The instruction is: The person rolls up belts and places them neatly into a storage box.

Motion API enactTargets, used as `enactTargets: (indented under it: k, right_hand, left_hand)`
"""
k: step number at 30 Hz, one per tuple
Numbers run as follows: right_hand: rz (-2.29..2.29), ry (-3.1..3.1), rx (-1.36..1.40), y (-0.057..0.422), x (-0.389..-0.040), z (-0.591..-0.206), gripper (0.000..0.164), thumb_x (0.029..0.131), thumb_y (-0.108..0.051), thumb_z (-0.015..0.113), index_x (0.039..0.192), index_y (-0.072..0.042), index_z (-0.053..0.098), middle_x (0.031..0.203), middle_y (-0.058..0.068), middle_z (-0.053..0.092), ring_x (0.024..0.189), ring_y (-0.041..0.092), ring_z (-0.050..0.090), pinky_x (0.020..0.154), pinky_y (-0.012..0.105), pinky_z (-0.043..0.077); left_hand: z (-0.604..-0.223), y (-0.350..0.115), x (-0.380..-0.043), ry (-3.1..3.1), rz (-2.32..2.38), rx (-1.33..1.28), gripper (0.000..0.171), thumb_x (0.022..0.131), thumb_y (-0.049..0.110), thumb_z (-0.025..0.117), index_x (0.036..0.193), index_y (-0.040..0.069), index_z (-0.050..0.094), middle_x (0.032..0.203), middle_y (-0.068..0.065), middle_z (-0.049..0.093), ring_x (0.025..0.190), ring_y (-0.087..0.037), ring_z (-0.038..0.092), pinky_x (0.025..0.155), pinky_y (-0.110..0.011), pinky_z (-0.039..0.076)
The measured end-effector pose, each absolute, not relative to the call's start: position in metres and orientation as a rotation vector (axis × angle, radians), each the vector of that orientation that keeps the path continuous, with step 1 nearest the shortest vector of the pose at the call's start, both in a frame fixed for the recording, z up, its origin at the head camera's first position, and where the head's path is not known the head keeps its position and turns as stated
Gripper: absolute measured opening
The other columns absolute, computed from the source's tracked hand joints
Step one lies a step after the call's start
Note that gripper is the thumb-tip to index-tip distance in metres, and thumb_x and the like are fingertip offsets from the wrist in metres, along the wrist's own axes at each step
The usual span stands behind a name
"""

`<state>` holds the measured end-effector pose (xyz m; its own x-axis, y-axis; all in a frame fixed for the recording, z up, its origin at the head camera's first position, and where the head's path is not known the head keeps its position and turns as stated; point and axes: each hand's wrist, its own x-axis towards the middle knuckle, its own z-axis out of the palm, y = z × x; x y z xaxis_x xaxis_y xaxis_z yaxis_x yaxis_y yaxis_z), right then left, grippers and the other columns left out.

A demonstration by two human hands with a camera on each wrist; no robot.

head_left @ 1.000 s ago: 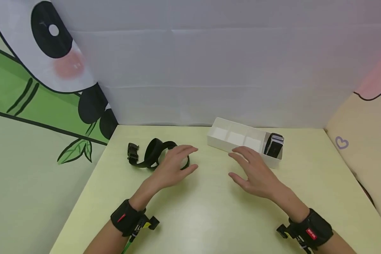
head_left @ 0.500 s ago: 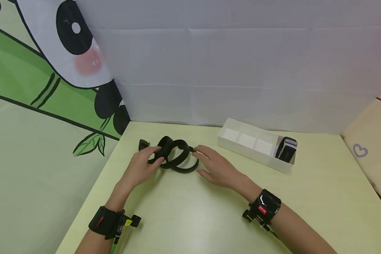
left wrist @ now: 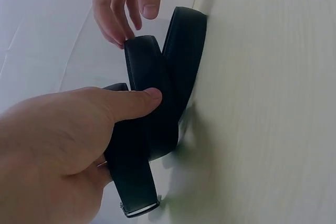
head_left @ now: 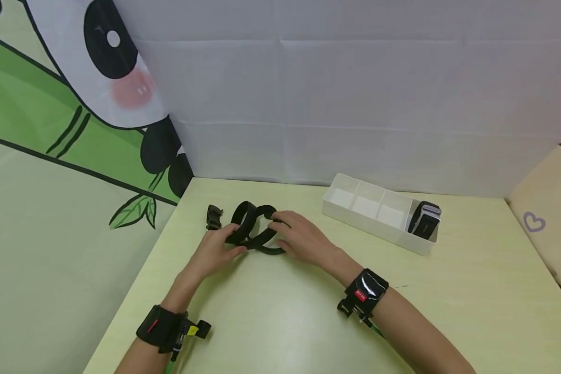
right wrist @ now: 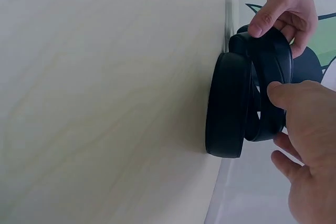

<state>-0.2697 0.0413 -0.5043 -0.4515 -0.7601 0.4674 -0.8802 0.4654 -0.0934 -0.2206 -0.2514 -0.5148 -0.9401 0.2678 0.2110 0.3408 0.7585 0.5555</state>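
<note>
A black belt (head_left: 257, 241) lies in loose coils on the table, left of the middle in the head view, its dark buckle (head_left: 213, 217) at the left end. My left hand (head_left: 213, 252) grips the coils from the left; in the left wrist view its thumb crosses the belt (left wrist: 147, 66), with the fingers mostly hidden behind. From the right, my right hand (head_left: 304, 239) pinches another loop. The right wrist view shows that thumb on the front of the belt (right wrist: 273, 66) and fingers behind it.
A white divided box (head_left: 369, 223) stands at the back right of the pale table (head_left: 280, 322). Its rightmost compartment holds a coiled black strap with a silvery part (head_left: 424, 221). A cloth backdrop (head_left: 280, 104) rises behind the table edge.
Both hands have come to the belt and taken hold of it, the left moving left and down, the right moving left from near the box. The head view has shifted slightly.
</note>
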Motion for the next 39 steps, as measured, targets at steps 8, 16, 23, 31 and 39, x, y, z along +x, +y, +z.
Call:
enactTargets:
  k: [8,16,23,31,39]
  right_hand:
    - [0.491,-2.381,1.390,0.071,-0.249,-0.506,0.041,0.097,-0.012,0.089,0.136,-0.007,0.075,0.145,0.013,0.071,0.129,0.028,0.073,0.110,0.041,0.062]
    - [0.494,-2.426,1.347,0.123,-0.213,-0.513,0.046,0.098,-0.014,0.088,0.141,-0.008,0.072,0.145,0.012,0.069,0.115,0.021,0.074,0.096,0.035,0.064]
    - [0.572,-2.254,1.393,0.164,-0.194,-0.535,0.030,0.086,-0.006,0.089,0.114,-0.004,0.079,0.121,0.012,0.079,0.117,0.029,0.077,0.103,0.044,0.064]
    - [0.527,-2.260,1.445,0.169,-0.182,-0.536,0.029,0.089,-0.004,0.092,0.116,-0.010,0.082,0.125,0.010,0.077,0.122,0.027,0.073,0.111,0.043,0.062]
    - [0.471,-2.290,1.407,0.184,-0.170,-0.531,0.025,0.084,-0.001,0.096,0.100,-0.012,0.080,0.104,-0.001,0.072,0.101,0.017,0.069,0.093,0.032,0.062]
  left_hand:
    - [-0.520,-0.231,-0.207,-2.866,-0.978,-0.624,0.039,0.092,0.010,0.093,0.126,0.006,0.074,0.111,-0.009,0.087,0.104,-0.023,0.084,0.093,-0.044,0.068]
    - [-0.520,-0.196,-0.186,-2.850,-1.069,-0.841,0.034,0.092,0.012,0.092,0.120,0.007,0.074,0.102,-0.005,0.087,0.096,-0.013,0.083,0.087,-0.030,0.066]
    - [-0.518,-0.173,-0.175,-2.821,-1.183,-0.975,0.032,0.092,0.010,0.093,0.118,0.007,0.074,0.100,-0.003,0.087,0.093,-0.005,0.080,0.084,-0.024,0.064]
    - [-0.515,-0.175,-0.177,-2.795,-1.243,-0.951,0.031,0.093,0.012,0.092,0.119,0.009,0.075,0.102,0.000,0.086,0.090,-0.001,0.071,0.081,-0.022,0.059]
    - [-0.513,-0.199,-0.190,-2.777,-1.190,-0.812,0.038,0.090,0.012,0.095,0.123,0.009,0.076,0.112,-0.003,0.085,0.095,-0.009,0.074,0.083,-0.028,0.061]
